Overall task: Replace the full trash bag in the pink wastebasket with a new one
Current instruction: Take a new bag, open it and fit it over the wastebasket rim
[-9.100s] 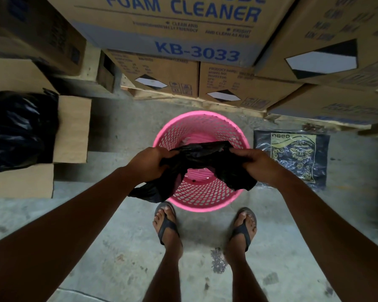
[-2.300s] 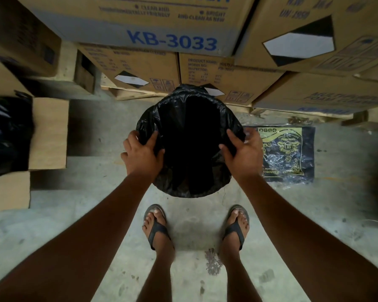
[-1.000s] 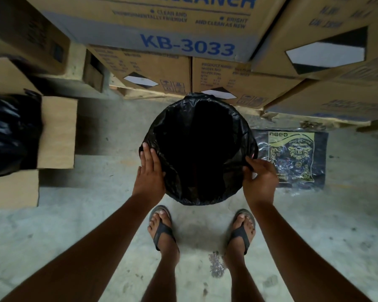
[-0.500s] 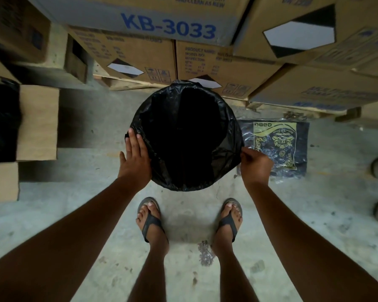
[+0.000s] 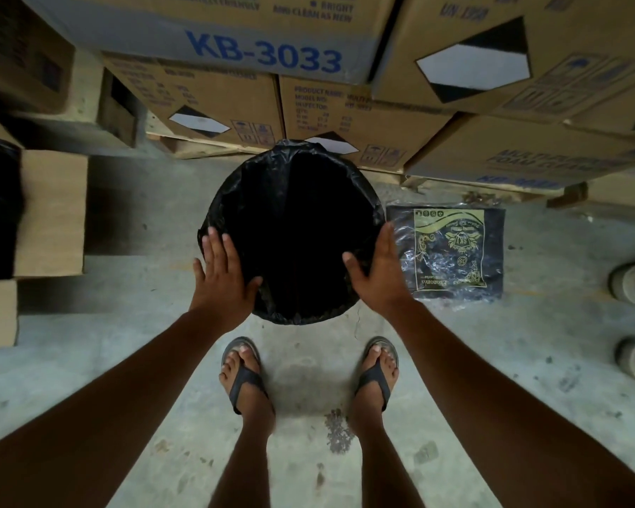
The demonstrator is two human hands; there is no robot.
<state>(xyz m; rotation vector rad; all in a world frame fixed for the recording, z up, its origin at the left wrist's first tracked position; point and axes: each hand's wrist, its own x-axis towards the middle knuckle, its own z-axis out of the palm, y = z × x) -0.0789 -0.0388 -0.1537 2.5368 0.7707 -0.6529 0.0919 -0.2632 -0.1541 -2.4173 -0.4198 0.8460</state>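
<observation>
Hands: two, left hand [image 5: 222, 278] and right hand [image 5: 380, 273], fingers spread flat beside one black bag [image 5: 294, 232].

black trash bag [image 5: 294, 232] lines upright wastebasket, mouth open, rim covered

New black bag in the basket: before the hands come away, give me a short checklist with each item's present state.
1. Black bag folded over the rim all round: ok; no pink shows.
2. Bag mouth open: ok.
3. Bag pushed down to the basket bottom: cannot tell; interior is dark.
4. Left hand and right hand free of plastic: ok; both open, flat against the sides.
5. Bag pack clear of the basket: ok; lying on the floor to its right.
6. Full bag removed: cannot tell.
</observation>
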